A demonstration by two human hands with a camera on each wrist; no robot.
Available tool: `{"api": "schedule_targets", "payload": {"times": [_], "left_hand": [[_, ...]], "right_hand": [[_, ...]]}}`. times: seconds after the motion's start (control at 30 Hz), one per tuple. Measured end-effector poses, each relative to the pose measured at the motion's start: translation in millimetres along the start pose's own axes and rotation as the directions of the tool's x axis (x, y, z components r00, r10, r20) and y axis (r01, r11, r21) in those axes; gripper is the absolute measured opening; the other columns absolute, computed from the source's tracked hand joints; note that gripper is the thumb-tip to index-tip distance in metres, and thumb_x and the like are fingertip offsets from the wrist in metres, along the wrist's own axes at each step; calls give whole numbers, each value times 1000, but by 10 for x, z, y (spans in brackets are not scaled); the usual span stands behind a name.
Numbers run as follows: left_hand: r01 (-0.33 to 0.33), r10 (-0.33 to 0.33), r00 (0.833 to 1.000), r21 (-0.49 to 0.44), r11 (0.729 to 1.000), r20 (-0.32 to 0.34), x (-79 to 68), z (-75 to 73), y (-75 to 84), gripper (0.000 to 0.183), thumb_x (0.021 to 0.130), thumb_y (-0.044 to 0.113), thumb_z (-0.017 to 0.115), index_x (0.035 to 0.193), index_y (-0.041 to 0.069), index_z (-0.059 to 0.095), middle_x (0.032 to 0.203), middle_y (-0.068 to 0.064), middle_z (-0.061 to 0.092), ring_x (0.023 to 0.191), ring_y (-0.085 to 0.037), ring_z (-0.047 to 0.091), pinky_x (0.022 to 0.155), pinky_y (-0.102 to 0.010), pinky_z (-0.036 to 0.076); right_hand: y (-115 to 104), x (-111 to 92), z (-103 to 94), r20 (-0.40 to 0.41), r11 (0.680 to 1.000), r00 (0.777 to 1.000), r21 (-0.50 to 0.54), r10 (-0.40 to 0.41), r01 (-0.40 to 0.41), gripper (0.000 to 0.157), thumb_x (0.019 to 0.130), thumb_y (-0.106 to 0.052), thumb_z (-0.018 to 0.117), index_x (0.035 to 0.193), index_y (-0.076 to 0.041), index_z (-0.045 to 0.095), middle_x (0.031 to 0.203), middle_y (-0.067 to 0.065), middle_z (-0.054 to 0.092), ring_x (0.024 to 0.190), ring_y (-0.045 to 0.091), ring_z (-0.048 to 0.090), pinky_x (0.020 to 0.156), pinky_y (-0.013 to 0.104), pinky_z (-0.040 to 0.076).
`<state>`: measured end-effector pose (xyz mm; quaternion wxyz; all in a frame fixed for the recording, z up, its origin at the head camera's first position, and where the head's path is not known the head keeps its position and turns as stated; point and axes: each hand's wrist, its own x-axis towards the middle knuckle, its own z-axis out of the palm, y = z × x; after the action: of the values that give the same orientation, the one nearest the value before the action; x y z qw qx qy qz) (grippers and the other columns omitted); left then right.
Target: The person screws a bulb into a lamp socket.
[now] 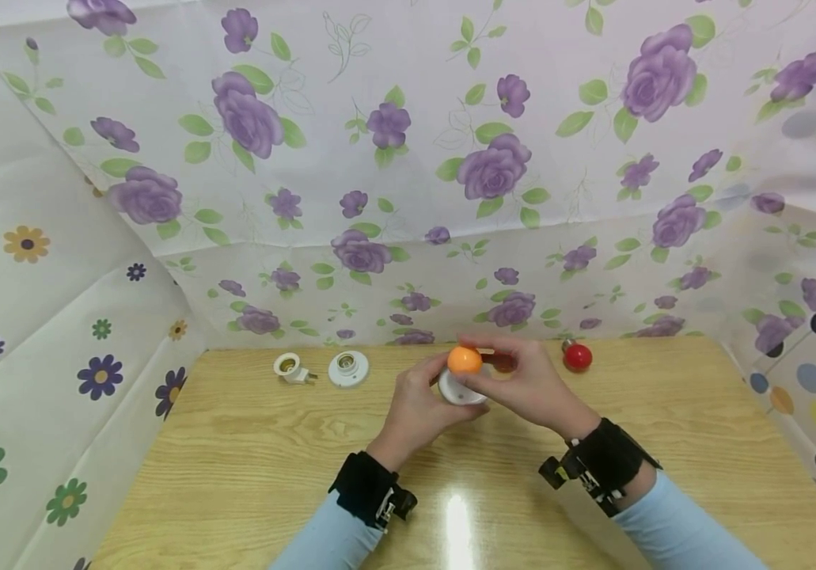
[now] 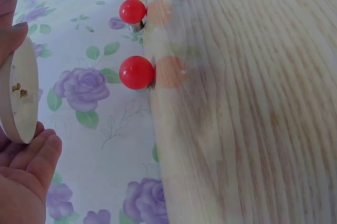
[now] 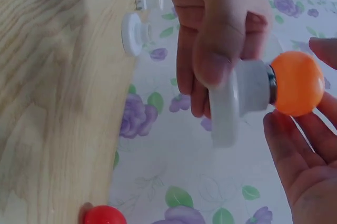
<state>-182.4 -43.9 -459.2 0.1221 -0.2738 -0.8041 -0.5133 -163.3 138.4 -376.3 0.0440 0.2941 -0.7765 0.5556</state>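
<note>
My left hand (image 1: 416, 405) grips a white round lamp holder (image 1: 459, 391) by its base, raised off the table. An orange light bulb (image 1: 464, 360) sits in the holder's socket, and a thin metal strip of its cap shows between them in the right wrist view. The thumb and fingers of my right hand (image 1: 532, 385) are curled about the orange globe. From the left wrist, the underside of the holder (image 2: 25, 105) shows small brass screws. One red bulb (image 2: 137, 72) and a second red bulb (image 2: 132, 11) lie beyond the hands.
At the back left of the wooden table (image 1: 272, 467) lie a white plug-in bulb socket (image 1: 290, 367) and another round lamp holder (image 1: 348, 369). A red bulb (image 1: 578, 356) lies at the back right. Flowered cloth (image 1: 379, 190) hangs behind the table.
</note>
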Motion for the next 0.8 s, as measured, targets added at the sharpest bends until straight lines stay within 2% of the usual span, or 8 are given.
{"api": "schedule_targets", "payload": {"times": [0.1,0.3,0.43,0.6,0.8], "left_hand": [[-5,5,1000,5,1000,1,-3,-8,-2,61,68,41,81,122,35,54,114,19,56,102,-2,53,81,-27,47],[9,-9,1000,8,1000,27,-7,-9,-16,63,67,42,80,124,36,53,116,19,56,103,-2,53,80,-26,47],[15,-15,999,-6,1000,34,-9,4,-13,63,67,43,80,124,36,54,115,19,56,103,-2,54,80,-26,48],[12,-12,1000,-3,1000,20,-14,17,3,60,67,43,80,121,35,56,112,19,57,100,-2,55,77,-26,49],[6,-6,1000,-15,1000,4,-15,38,11,58,67,43,80,120,35,57,111,19,58,99,-2,55,79,-28,48]], "right_hand": [[32,3,-31,55,1000,998,-18,-17,18,45,86,-12,67,129,-10,55,126,1,55,110,20,54,84,44,47],[27,19,-45,105,1000,994,10,-10,9,41,88,-12,64,128,-10,56,125,0,55,111,23,53,87,39,46],[127,20,-38,94,999,995,23,20,-22,39,86,-16,67,125,-15,59,122,-3,58,110,19,54,87,40,46],[284,17,-23,59,999,998,29,14,-16,38,85,-23,69,122,-22,62,119,-5,59,108,15,55,84,40,48],[99,-8,-6,15,998,999,27,50,-50,36,84,-16,69,120,-14,63,117,-3,61,106,16,56,83,41,48]]}}
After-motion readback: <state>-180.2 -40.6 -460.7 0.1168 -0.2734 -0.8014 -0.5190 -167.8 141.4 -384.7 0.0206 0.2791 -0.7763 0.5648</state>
